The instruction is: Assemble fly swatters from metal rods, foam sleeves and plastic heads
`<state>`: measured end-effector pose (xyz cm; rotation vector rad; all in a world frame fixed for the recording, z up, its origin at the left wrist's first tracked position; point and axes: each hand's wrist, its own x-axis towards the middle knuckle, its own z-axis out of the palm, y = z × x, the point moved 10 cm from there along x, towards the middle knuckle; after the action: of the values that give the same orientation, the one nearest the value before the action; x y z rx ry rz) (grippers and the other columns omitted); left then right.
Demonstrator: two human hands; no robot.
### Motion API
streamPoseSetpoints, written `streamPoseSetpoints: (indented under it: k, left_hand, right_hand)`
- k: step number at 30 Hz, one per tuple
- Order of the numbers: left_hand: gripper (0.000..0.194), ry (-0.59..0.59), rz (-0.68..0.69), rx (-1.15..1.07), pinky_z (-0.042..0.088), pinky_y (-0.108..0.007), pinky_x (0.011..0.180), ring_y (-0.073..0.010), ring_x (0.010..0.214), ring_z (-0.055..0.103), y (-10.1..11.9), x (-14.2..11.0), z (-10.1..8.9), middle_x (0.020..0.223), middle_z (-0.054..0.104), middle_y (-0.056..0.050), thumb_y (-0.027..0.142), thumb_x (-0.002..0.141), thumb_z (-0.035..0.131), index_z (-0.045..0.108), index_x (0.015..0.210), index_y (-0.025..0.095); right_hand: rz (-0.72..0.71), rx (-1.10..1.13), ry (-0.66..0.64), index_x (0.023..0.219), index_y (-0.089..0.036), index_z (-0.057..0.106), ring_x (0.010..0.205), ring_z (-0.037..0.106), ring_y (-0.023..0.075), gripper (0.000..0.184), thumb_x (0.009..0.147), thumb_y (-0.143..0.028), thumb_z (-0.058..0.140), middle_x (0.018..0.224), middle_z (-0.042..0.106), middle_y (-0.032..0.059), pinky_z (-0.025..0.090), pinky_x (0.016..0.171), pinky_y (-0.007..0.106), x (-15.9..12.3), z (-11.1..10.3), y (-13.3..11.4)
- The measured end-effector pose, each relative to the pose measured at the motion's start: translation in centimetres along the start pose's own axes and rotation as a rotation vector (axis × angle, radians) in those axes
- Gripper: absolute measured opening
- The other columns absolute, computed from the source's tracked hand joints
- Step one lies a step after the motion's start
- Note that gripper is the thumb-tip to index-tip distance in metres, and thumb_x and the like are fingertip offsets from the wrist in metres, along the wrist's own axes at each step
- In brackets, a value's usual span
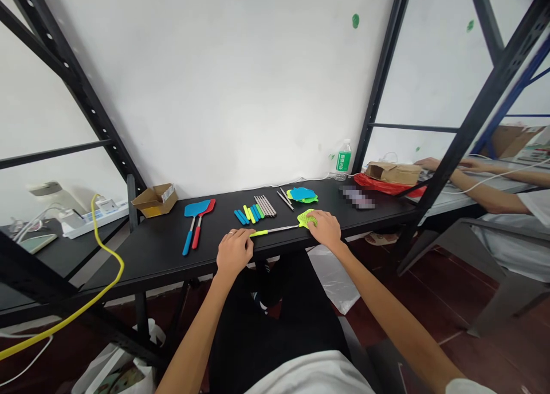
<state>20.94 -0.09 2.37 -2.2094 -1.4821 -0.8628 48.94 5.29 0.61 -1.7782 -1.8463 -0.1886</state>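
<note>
Along the front of the black table [146,246], left hand [234,251] and right hand [325,229] grip a lime swatter [282,229] by handle [260,233] and head [305,217]; two swatters [196,209] look finished table-left, handles [252,214], rods [265,206] and heads [303,194] loose mid-table.

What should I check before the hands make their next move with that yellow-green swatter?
1. Left hand on the handle of the yellow-green swatter: ok.
2. Right hand on its mesh head: ok.
3. Head fully fixed to the rod: cannot tell, too small to judge.
4. Blue swatter and red swatter apart from both hands: ok.
5. Bottle upright, away from the hands: ok.
</note>
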Motion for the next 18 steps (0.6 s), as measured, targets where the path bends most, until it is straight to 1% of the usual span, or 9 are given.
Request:
streamPoseSetpoints:
  k: [4,7,10,13,18]
  left_hand:
    - [0.036,-0.007,0.001,0.005,0.048,-0.038,0.083,-0.0249,0.096,0.064,-0.03,0.02,0.09,0.108,0.075,-0.004,0.017,0.093,0.042,0.072,0.112,0.025]
    - [0.036,-0.011,0.0,0.005,0.048,-0.038,0.083,-0.025,0.097,0.064,-0.06,0.01,0.16,0.108,0.075,-0.004,0.016,0.093,0.042,0.071,0.112,0.025]
    - [0.036,-0.005,-0.001,0.002,0.048,-0.038,0.084,-0.0249,0.097,0.064,-0.07,-0.01,0.14,0.108,0.075,-0.004,0.016,0.093,0.042,0.071,0.112,0.025]
    - [0.035,-0.002,-0.002,0.0,0.048,-0.038,0.084,-0.0247,0.097,0.064,-0.05,-0.02,0.12,0.109,0.075,-0.004,0.016,0.093,0.043,0.071,0.111,0.025]
    - [0.034,-0.003,0.002,0.002,0.048,-0.038,0.083,-0.0243,0.096,0.064,0.0,0.02,0.03,0.108,0.075,-0.004,0.016,0.093,0.042,0.072,0.109,0.024]
  right_hand:
    - [-0.006,-0.004,0.012,0.111,-0.03,0.072,0.113,0.057,0.0252,0.029,0.091,-0.035,0.052,0.13,0.066,-0.0006,0.041,0.092,0.037,-0.14,-0.22,-0.3]
    - [-0.021,0.001,0.011,0.11,-0.031,0.072,0.111,0.057,0.0248,0.028,0.09,-0.036,0.053,0.13,0.067,-0.0009,0.041,0.092,0.037,-0.21,-0.32,-0.58]
    - [-0.033,0.013,0.013,0.107,-0.029,0.072,0.109,0.057,0.0242,0.026,0.089,-0.035,0.054,0.126,0.068,0.001,0.04,0.091,0.036,-0.24,-0.37,-0.63]
    - [-0.046,0.02,0.024,0.103,-0.028,0.072,0.107,0.057,0.0243,0.024,0.089,-0.039,0.055,0.12,0.069,0.0026,0.039,0.089,0.036,-0.26,-0.35,-0.58]
    - [-0.052,0.02,0.04,0.096,-0.026,0.07,0.101,0.057,0.0229,0.021,0.088,-0.042,0.058,0.11,0.067,0.0033,0.038,0.086,0.035,-0.24,-0.19,-0.44]
